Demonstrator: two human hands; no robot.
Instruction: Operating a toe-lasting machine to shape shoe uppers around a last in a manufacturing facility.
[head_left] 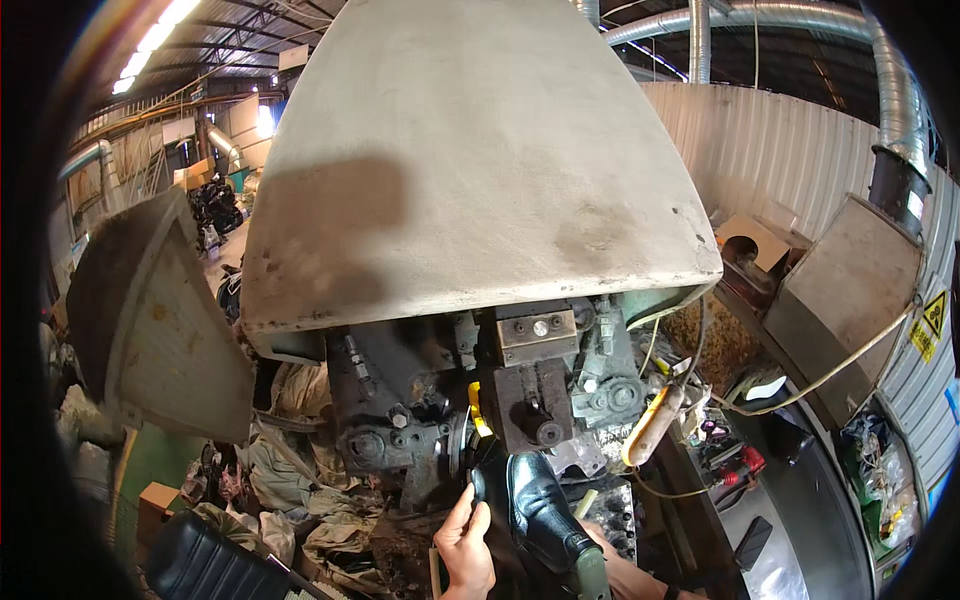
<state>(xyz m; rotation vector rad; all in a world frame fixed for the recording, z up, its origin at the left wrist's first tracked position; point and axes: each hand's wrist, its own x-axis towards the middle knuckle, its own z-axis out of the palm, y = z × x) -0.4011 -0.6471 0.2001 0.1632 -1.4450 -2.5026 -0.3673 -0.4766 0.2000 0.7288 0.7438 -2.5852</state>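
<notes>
A glossy black leather shoe is held tilted below the machine head, toe up toward it. A green shoe last sticks out of its heel end. My right hand grips the shoe from its right side; most of those fingers are hidden behind it. To the left of the shoe, my left hand is closed, thumb and fingers together against a dark rounded edge. I cannot tell whether that edge belongs to the shoe. A yellow strip stands just above, beside the dark machine parts.
A large beige hood overhangs the machine. To the right hangs a lit work lamp on a cable. A red power tool lies on the bench beyond it. Crumpled cloths and a black padded seat are at the left.
</notes>
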